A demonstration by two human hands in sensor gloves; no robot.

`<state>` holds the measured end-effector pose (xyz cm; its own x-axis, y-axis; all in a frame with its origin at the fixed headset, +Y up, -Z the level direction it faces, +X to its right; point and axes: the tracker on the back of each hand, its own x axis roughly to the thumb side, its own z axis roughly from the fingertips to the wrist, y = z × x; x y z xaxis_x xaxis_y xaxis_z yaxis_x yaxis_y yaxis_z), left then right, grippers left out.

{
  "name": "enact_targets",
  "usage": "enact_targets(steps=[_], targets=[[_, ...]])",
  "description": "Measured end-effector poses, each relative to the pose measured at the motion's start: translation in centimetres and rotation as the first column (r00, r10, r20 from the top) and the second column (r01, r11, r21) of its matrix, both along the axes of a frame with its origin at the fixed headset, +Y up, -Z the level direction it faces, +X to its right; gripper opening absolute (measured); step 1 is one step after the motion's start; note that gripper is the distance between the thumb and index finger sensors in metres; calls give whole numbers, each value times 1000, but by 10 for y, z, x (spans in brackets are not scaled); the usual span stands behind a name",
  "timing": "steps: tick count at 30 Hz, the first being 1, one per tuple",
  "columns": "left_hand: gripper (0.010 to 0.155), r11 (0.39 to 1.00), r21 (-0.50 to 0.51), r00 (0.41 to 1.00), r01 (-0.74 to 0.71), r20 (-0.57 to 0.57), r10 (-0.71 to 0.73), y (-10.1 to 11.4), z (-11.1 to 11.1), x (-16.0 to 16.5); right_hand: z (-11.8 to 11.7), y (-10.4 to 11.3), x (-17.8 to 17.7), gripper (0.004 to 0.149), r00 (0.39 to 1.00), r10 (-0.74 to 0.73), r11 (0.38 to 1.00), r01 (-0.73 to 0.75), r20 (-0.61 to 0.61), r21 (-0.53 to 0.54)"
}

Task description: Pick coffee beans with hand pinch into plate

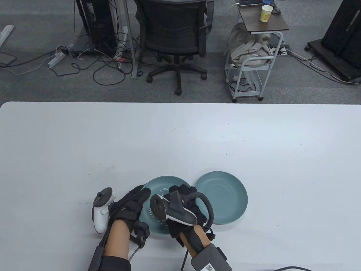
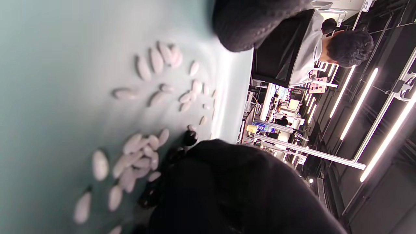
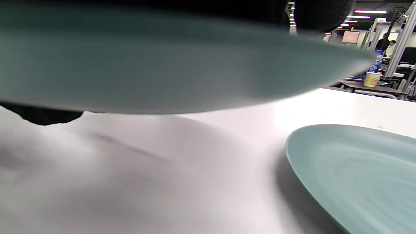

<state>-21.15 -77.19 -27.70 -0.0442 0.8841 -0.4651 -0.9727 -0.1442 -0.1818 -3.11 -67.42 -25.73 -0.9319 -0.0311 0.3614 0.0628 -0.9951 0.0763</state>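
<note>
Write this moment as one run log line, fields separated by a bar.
stage: picking | left hand: on left plate rim | right hand: over beans | right plate: empty

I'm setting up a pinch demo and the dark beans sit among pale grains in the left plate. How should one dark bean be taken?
Probably pinch one dark bean across its narrow sides with thumb and fingertip, coming straight down into the left plate. It is small and rounded, and pale grains crowd close beside it, so a wide grab would likely take them too.
</note>
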Motion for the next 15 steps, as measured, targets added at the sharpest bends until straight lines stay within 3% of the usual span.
enact_targets(steps=[8, 15], targets=[[48, 999, 24, 997, 38, 61, -40, 5, 2, 3, 1, -6, 8, 41, 997, -77, 996, 77, -15, -47], [48, 994, 94, 997, 58, 45, -63, 17, 5, 5, -2, 8, 27, 41, 973, -227, 973, 228, -29, 24]])
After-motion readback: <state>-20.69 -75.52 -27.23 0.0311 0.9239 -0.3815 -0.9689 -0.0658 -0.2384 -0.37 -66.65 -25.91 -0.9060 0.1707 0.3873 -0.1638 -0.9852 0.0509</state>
